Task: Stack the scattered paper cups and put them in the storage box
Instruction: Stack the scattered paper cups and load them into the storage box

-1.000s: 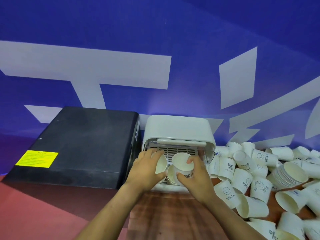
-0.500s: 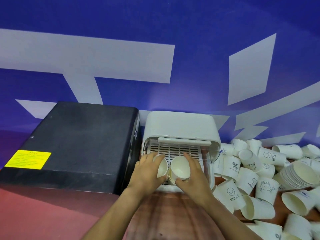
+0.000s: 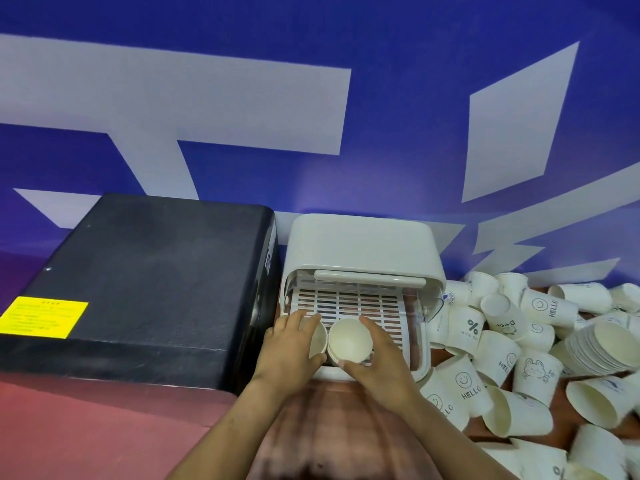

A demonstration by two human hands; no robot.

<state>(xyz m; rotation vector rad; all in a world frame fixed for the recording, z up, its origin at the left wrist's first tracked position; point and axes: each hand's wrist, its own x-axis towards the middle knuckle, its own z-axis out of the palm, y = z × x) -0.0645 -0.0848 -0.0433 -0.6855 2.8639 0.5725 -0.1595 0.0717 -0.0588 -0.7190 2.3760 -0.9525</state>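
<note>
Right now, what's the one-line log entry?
stage: placing | left hand: cup | right hand: stack | box: open | loose cups: right

White cups (image 3: pixel 349 342), white slatted box (image 3: pixel 363 251)

Your surface is a reddish-brown wooden table (image 3: pixel 332 431). Sitting on it: a black case (image 3: pixel 145 285) with a yellow label at left, the white storage box (image 3: pixel 363 247) just beside it in the middle, and a heap of scattered paper cups (image 3: pixel 519 358) on the right, mostly tipped on their sides, against the box's right side
</note>
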